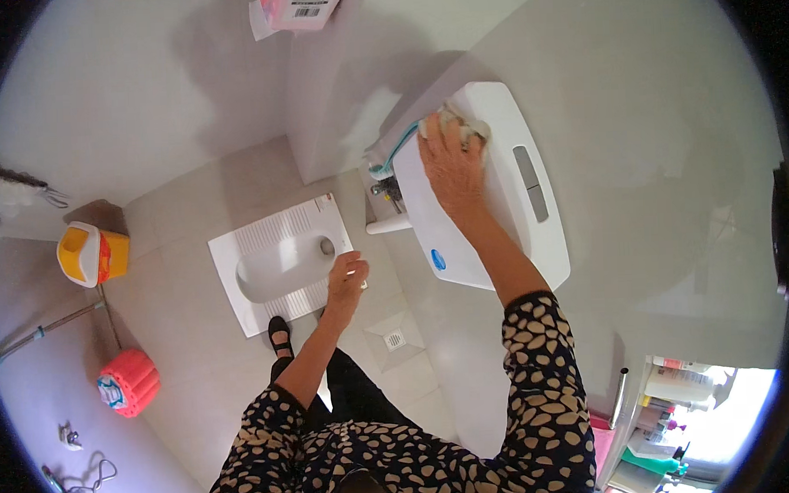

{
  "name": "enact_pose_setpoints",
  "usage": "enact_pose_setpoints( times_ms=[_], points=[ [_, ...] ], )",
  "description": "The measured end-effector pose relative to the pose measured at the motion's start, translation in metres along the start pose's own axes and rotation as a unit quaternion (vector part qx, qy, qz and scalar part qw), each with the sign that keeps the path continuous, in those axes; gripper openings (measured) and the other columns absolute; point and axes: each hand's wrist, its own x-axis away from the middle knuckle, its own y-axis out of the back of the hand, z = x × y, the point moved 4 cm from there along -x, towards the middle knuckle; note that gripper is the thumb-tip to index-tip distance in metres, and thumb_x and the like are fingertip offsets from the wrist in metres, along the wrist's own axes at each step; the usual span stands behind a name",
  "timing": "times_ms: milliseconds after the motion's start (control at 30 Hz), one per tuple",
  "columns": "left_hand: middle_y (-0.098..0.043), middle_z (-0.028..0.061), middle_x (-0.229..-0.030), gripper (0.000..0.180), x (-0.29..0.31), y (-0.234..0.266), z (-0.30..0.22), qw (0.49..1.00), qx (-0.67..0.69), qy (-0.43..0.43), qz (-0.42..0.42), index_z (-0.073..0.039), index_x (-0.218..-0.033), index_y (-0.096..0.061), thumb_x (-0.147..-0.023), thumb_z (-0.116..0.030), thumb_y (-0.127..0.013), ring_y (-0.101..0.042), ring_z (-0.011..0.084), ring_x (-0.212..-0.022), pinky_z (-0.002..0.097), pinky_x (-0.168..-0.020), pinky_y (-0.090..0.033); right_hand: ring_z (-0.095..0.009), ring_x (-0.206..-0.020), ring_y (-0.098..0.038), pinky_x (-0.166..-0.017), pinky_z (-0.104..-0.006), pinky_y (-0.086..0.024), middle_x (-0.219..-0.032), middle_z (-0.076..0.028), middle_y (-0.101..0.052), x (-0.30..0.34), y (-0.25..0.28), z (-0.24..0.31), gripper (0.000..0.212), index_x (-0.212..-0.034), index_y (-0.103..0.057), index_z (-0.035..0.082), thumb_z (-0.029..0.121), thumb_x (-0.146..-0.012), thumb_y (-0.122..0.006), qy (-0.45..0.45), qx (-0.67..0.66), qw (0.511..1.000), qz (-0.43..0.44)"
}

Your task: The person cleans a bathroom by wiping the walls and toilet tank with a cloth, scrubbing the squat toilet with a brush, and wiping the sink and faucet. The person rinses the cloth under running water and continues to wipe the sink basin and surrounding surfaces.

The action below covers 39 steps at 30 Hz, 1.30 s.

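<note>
My right hand (454, 168) presses a pale, crumpled cloth (471, 132) onto the upper part of the white toilet cistern (486, 252) on the wall. Its fingers are bent over the cloth and partly hide it. The cistern has a grey two-part flush button (530, 183) and a blue oval sticker (438, 259). My left hand (347, 281) hangs in the air beside the white squat toilet (226, 274), touching nothing that I can see. Its fingers are loosely curled and a little apart, with nothing visible in them.
A teal-edged brush-like item (397, 149) and a metal valve (384, 190) are beside the cistern. A floor drain (393, 339) lies near my legs. Left are a yellow bin (112, 254) and a red tub (139, 383). Several bottles (670, 424) stand lower right; a pink package (303, 4) is above.
</note>
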Motion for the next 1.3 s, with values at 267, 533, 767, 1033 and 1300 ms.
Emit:
enact_pose_setpoints(
  times_ms=[267,533,767,1033,1300],
  points=[
    [-0.056,0.0029,-0.104,0.042,0.016,0.053,0.027,0.995,-0.045,0.047,-0.071,-0.01,-0.12,-0.049,-0.085,-0.032,-0.057,-0.053,0.0147,-0.092,0.033,-0.073,-0.045,-0.027,-0.117,-0.038,-0.087,-0.048,-0.037,-0.129,-0.008,-0.043,0.056,-0.029,0.07,0.033,-0.111,-0.062,0.008,0.021,-0.081,-0.056,0.133,-0.127,0.981,0.071],
    [-0.056,0.0052,-0.103,0.046,0.027,0.055,0.004,0.997,-0.036,0.06,-0.039,-0.006,-0.119,-0.05,-0.081,-0.031,-0.062,-0.055,0.017,-0.088,0.0348,-0.071,-0.046,-0.026,-0.11,-0.04,-0.082,-0.0454,-0.039,-0.127,-0.005,-0.043,0.158,0.015,0.058,0.024,-0.103,-0.065,0.018,0.022,-0.079,-0.06,0.216,-0.125,0.954,0.163],
    [-0.056,0.0037,-0.097,0.04,0.038,0.062,-0.015,0.998,-0.038,0.051,-0.015,-0.006,-0.114,-0.051,-0.081,-0.027,-0.061,-0.054,0.0142,-0.082,0.0304,-0.066,-0.045,-0.024,-0.106,-0.044,-0.077,-0.0436,-0.042,-0.117,-0.008,-0.048,0.185,0.068,0.006,0.032,-0.104,-0.063,0.02,0.021,-0.073,-0.062,0.188,-0.129,0.957,0.177],
    [-0.058,0.0038,-0.095,0.036,0.053,0.077,-0.042,0.997,-0.069,0.026,0.003,-0.007,-0.112,-0.052,-0.081,-0.024,-0.061,-0.055,0.0133,-0.081,0.0287,-0.064,-0.045,-0.025,-0.095,-0.051,-0.077,-0.0499,-0.04,-0.123,-0.008,-0.046,0.116,0.181,-0.169,0.062,-0.131,-0.047,0.032,0.011,-0.074,-0.058,-0.186,0.118,0.975,-0.012],
    [-0.056,0.002,-0.091,0.036,0.057,0.074,-0.036,0.994,-0.103,0.029,0.011,-0.008,-0.11,-0.052,-0.079,-0.022,-0.062,-0.054,0.0132,-0.076,0.0299,-0.062,-0.045,-0.028,-0.112,-0.045,-0.08,-0.0461,-0.033,-0.129,-0.01,-0.044,0.165,0.21,-0.307,0.061,-0.13,-0.049,0.034,0.024,-0.073,-0.067,-0.368,0.254,0.88,-0.159]
  ],
)
